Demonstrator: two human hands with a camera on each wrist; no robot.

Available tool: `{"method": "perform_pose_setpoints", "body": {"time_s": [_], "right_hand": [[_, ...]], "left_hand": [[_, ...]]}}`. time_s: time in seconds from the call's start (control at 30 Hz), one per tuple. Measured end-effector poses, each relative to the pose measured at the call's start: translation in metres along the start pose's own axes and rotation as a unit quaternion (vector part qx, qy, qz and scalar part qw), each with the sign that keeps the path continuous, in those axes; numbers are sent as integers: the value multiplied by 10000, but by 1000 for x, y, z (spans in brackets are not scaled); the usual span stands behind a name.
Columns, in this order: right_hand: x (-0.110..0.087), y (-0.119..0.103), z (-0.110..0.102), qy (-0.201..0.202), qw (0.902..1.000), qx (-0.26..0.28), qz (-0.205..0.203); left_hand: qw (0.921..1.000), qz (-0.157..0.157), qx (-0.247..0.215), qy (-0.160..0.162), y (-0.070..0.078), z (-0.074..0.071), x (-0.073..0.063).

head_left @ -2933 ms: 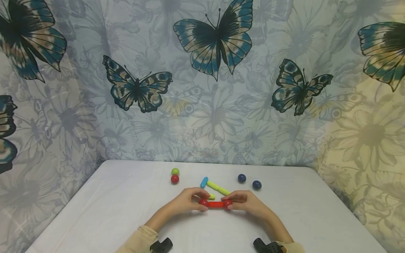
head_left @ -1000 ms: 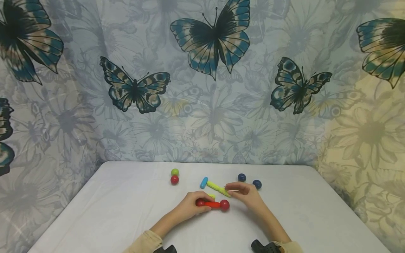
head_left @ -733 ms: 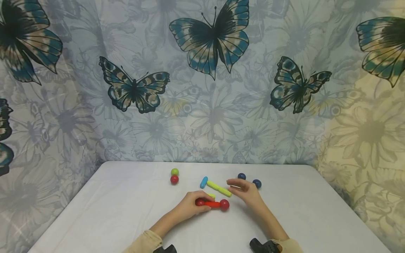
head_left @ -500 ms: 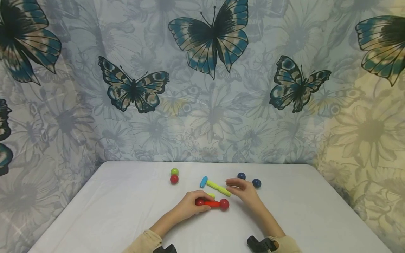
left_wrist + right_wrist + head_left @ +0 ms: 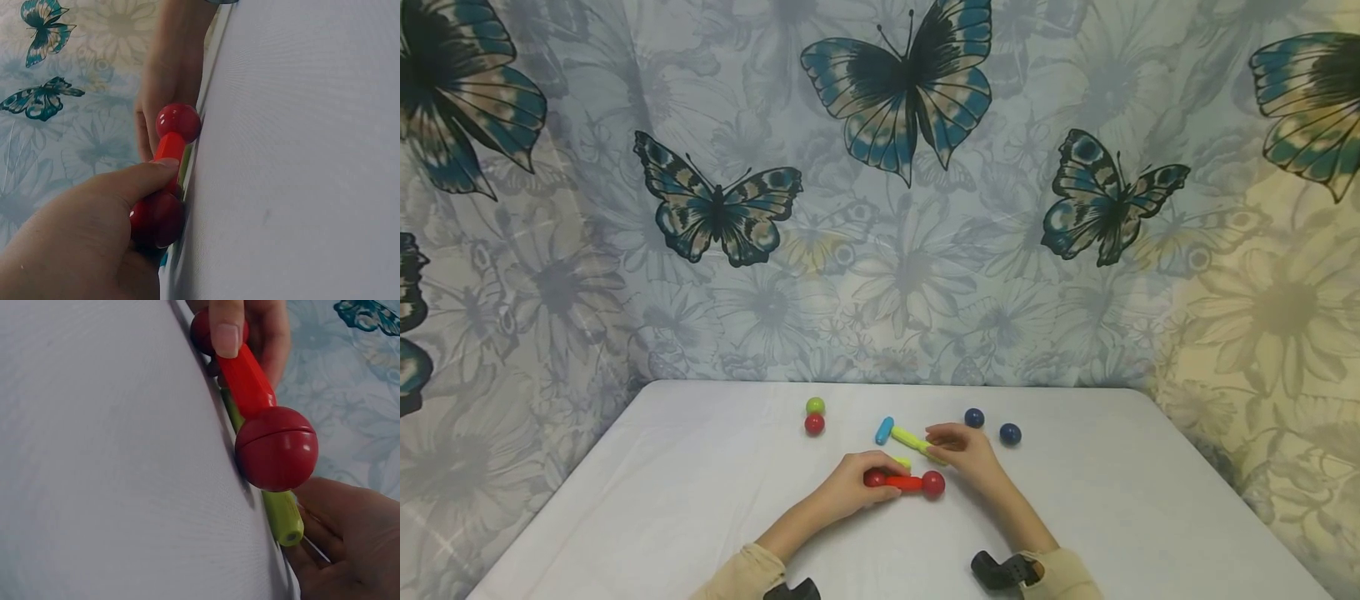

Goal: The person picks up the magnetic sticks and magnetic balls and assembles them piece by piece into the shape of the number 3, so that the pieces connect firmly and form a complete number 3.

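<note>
My left hand (image 5: 856, 483) holds a red stick (image 5: 904, 483) with a red ball at each end. Thumb and fingers are round the left ball (image 5: 157, 219) and the nearby part of the stick; the right ball (image 5: 277, 449) sticks out free. My right hand (image 5: 966, 450) reaches over the right end of a long yellow-green stick (image 5: 910, 439). Its thumb and fingers are apart, with the fingertips right at the stick. In the right wrist view the end of a yellow-green stick (image 5: 284, 519) shows beside this hand (image 5: 356, 537). A shorter yellow-green piece (image 5: 903, 462) is partly hidden behind the left hand.
On the white table (image 5: 700, 508) a blue stick (image 5: 884, 430) lies by the long yellow-green one. A green ball (image 5: 815, 406) and a red ball (image 5: 814, 424) sit at the back left. Two dark blue balls (image 5: 974, 417) are at the back right. A patterned cloth wall stands behind.
My right hand let go of the right red ball, moved back and up, then left to the long yellow-green stick. My left hand has kept its grip on the red piece.
</note>
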State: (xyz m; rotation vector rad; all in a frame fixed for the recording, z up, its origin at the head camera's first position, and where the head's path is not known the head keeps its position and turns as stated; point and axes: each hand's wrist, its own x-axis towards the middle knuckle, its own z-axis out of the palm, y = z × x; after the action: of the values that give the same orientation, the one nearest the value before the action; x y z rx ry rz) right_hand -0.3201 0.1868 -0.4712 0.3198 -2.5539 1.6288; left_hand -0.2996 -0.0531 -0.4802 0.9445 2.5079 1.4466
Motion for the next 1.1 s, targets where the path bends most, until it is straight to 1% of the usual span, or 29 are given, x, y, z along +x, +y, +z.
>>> {"method": "perform_pose_setpoints", "body": {"time_s": [0.13, 0.23, 0.33, 0.43, 0.53, 0.67, 0.8, 0.97, 1.1], "right_hand": [[2, 1, 2, -75, 9997, -225, -102], [5, 0, 5, -113, 9984, -514, -186], [7, -2, 9, -13, 9973, -721, -166], [8, -5, 13, 187, 9964, -831, 8], [8, -7, 15, 375, 9952, -894, 149], [8, -8, 18, 535, 9940, -917, 252], [9, -8, 19, 630, 9933, -930, 284], [11, -8, 19, 757, 9916, -956, 440], [12, -8, 19, 787, 9910, -955, 510]], "left_hand": [[10000, 55, 30, 18, 1, 0, 0], [9999, 90, 20, 44, 1, -1, 0], [9999, 95, 2, 61, 1, -2, -1], [10000, 46, -12, 58, 1, -1, -1], [10000, 3, -20, 45, 3, -1, -1], [10000, 28, -3, 33, 2, -1, -1], [10000, 60, 32, 38, 0, 0, 0], [9999, 92, 38, 52, -1, 0, 0], [9999, 99, 19, 68, -1, 0, 0]]}}
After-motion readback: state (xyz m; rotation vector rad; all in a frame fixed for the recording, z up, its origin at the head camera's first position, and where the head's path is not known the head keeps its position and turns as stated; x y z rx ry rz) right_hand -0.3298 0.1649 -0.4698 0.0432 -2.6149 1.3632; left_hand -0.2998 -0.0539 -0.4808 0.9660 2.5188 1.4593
